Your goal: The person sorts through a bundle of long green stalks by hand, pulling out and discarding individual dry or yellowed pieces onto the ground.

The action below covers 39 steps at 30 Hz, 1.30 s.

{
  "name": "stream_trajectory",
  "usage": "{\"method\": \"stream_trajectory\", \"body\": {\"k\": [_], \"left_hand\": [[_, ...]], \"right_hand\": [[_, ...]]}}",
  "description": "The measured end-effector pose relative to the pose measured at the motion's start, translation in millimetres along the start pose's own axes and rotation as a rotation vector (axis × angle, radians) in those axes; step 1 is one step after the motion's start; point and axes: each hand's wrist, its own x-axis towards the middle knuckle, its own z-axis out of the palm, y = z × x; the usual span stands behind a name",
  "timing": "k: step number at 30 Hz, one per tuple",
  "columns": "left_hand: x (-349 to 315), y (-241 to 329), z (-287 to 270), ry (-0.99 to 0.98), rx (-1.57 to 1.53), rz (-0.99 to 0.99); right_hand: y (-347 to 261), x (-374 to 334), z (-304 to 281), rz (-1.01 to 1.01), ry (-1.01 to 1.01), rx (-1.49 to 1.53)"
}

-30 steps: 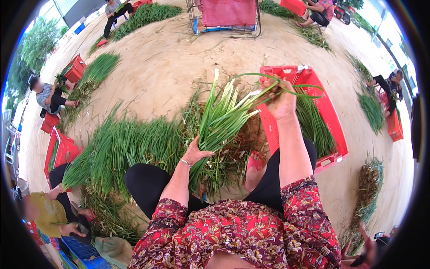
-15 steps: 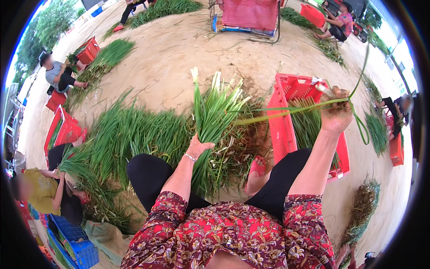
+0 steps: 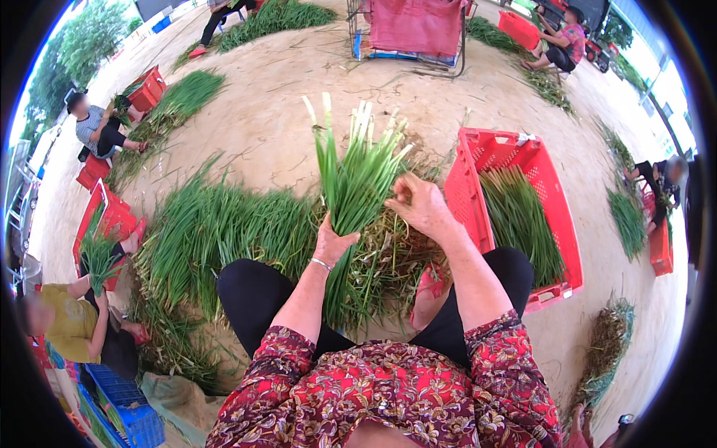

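Note:
My left hand (image 3: 331, 243) is closed round a bunch of green chives (image 3: 351, 179), its white stem ends fanned out and pointing away from me. Just right of the bunch is my right hand (image 3: 422, 205), its fingers curled into a pinch beside the leaves. What it pinches, if anything, is too small to make out. Below the bunch lies a heap of trimmed, dry yellowish leaves (image 3: 392, 257). A thick row of loose chives (image 3: 224, 224) spreads on the ground to the left.
A red plastic crate (image 3: 467, 198) stands right of my knee, with chives (image 3: 519, 220) laid inside. A netted bundle (image 3: 605, 347) lies at the lower right. Several people sit around with crates and chives; one in yellow (image 3: 75, 321) is close on my left. A blue crate (image 3: 142, 425) is behind.
My right hand has come left from above the red crate to the bunch; the long leaf strands and dry clump it held are gone from it. My left hand keeps its grip.

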Motion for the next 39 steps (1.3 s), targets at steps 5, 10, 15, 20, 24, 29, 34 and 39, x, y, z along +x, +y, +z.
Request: {"method": "stream_trajectory", "body": {"k": [5, 10, 15, 20, 24, 29, 34, 39], "left_hand": [[-14.5, 13.9, 28.1, -0.06, 0.107, 0.044], [-18.3, 16.3, 33.4, -0.119, -0.031, -0.051], [-16.0, 19.9, 37.6, -0.141, -0.09, -0.137], [-14.2, 20.2, 45.2, -0.144, -0.11, -0.059], [-14.1, 21.8, 52.5, -0.163, -0.08, -0.022], [-14.2, 22.9, 64.4, -0.2, -0.097, 0.005], [-13.7, 17.1, 69.2, -0.204, -0.056, 0.039], [-17.3, 31.6, 82.7, -0.2, -0.059, -0.033]], "right_hand": [[8.7, 4.4, 27.8, -0.022, 0.129, -0.176], [5.3, -7.6, 35.6, -0.147, 0.212, -0.01], [15.4, -15.9, 34.6, 0.155, 0.027, 0.547], [-2.6, -23.3, 16.6, 0.099, -0.123, 0.511], [3.8, -21.9, 5.5, 0.017, -0.009, 0.509], [-1.5, -23.9, 0.6, -0.172, 0.192, 0.414], [-8.7, -28.5, -0.8, -0.163, 0.114, 0.305], [-3.7, -33.2, -9.8, 0.048, -0.137, 0.796]]}}
